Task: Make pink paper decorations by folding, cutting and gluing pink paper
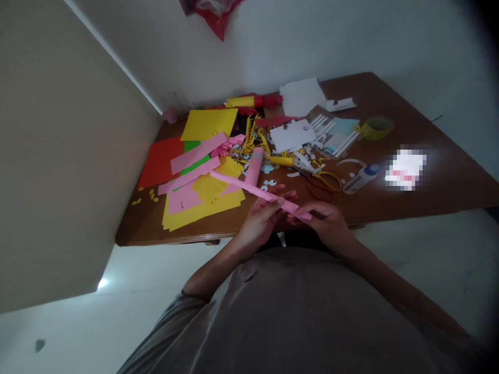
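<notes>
A long, narrow pink paper strip runs through both hands at the table's near edge, its far end reaching over the paper pile. My left hand pinches it with the thumb on top. Close to its near end, my right hand grips the same strip between thumb and fingers. Just beyond the hands stands or lies a pink paper tube; which of the two I cannot tell. Beside it are googly eyes. Scissors with orange handles lie past my right hand.
The brown table stands against the wall. Left are yellow sheets, a red sheet and pink strips. Scraps fill the middle. A glue bottle, a tape roll and white paper lie to the right and back.
</notes>
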{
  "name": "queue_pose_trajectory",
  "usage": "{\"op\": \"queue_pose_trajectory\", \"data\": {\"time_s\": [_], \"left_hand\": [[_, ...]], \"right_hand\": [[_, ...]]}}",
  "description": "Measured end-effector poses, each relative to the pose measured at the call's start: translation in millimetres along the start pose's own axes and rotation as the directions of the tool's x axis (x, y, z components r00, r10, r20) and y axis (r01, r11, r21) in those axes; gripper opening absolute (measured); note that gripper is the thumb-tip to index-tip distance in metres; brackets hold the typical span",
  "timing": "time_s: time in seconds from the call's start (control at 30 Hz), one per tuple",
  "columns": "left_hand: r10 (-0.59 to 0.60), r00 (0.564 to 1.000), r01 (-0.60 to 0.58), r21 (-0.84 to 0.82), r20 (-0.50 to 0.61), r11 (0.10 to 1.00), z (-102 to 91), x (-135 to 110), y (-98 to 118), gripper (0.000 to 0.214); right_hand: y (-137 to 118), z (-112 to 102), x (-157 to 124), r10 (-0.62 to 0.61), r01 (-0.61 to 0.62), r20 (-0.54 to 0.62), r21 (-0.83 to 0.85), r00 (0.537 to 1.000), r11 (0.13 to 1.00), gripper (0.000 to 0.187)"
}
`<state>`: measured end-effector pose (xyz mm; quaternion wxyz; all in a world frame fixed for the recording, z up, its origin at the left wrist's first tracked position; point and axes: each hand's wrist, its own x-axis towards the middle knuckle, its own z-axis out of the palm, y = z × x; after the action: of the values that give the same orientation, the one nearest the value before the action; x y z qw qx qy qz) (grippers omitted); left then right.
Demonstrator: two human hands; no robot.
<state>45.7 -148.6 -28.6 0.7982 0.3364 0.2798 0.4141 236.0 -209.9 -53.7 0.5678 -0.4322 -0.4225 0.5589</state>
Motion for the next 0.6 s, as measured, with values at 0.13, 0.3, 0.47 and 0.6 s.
{"op": "queue_pose_trajectory", "data": {"time_s": [0.13,0.3,0.47,0.6], "left_hand": [[-0.006,0.999,0.005,-0.028,-0.043,1.000,-0.5,4,11,0.047],[0.021,0.997,-0.026,-0.079,-0.069,0.997,3.6,8,18,0.033],[0.088,0.994,-0.093,-0.093,-0.060,0.991,10.7,15,25,0.024],[0.082,0.995,-0.086,-0.101,-0.051,0.991,15.3,17,28,0.030]], "right_hand": [[-9,2,-3,0.054,-0.052,0.059,-0.031,0.997,0.998,0.028],[-16,6,-1,0.198,-0.198,0.021,0.055,0.980,0.979,0.033],[-21,8,7,0.348,-0.356,0.095,0.090,0.933,0.930,0.046],[-21,10,11,0.391,-0.405,0.142,0.083,0.909,0.911,0.046]]}}
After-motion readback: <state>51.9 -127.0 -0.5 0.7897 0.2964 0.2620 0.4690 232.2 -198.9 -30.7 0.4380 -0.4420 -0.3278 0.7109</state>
